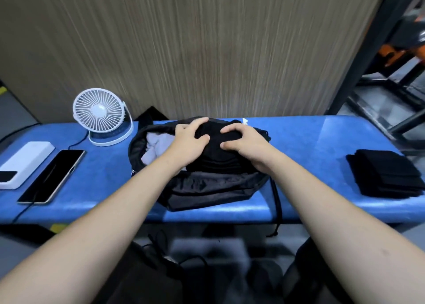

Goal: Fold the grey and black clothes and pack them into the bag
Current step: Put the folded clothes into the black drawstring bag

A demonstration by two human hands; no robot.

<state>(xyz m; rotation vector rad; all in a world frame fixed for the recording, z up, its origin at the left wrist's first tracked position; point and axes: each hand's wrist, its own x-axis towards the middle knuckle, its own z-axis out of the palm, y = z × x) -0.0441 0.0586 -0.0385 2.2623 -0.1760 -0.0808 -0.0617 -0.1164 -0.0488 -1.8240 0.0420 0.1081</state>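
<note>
Both your hands grip a folded black garment (218,152) at the open mouth of the bag (207,188).

Your left hand (190,140) and right hand (243,145) curl their fingers over the top of that garment, one on each side. The bag lies at the middle of the blue bench (310,140), with grey clothes (154,146) already inside on its left. A second folded black stack (386,172) waits near the right end. A white fan (101,115), a phone (53,175) and a white power bank (23,163) sit toward the left end.
</note>
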